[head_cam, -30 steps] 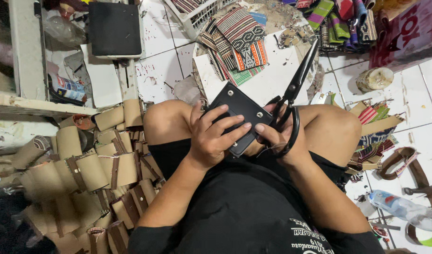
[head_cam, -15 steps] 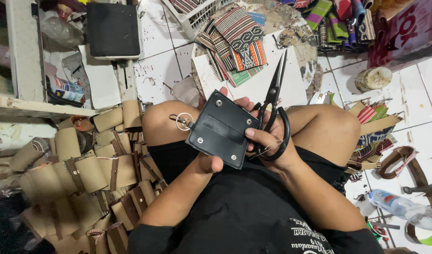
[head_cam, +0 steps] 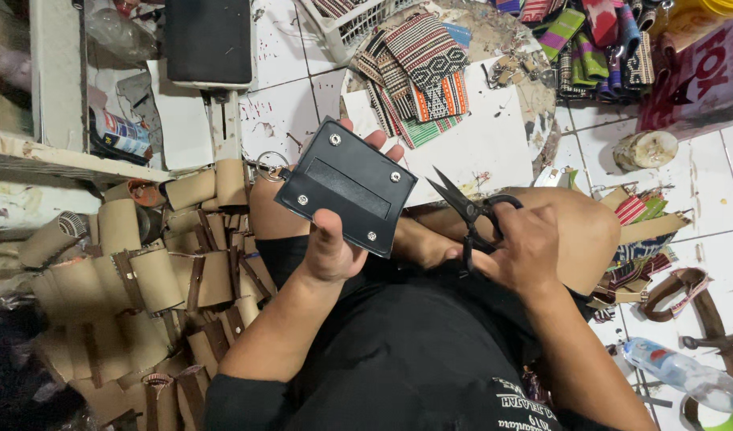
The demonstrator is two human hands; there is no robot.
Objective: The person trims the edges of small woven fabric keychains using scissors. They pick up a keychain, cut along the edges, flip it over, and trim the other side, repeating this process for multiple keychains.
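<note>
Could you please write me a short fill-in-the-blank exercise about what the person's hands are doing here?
1. The left hand holds up a black ____ with metal snaps.
2. The right hand grips black ____.
3. A metal ____ hangs at the pouch's left corner.

Missing words: pouch; scissors; ring

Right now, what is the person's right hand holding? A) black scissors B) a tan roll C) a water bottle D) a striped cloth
A: the right hand grips the black scissors by their handles, blades apart, while the left hand holds up the black wallet.
</note>
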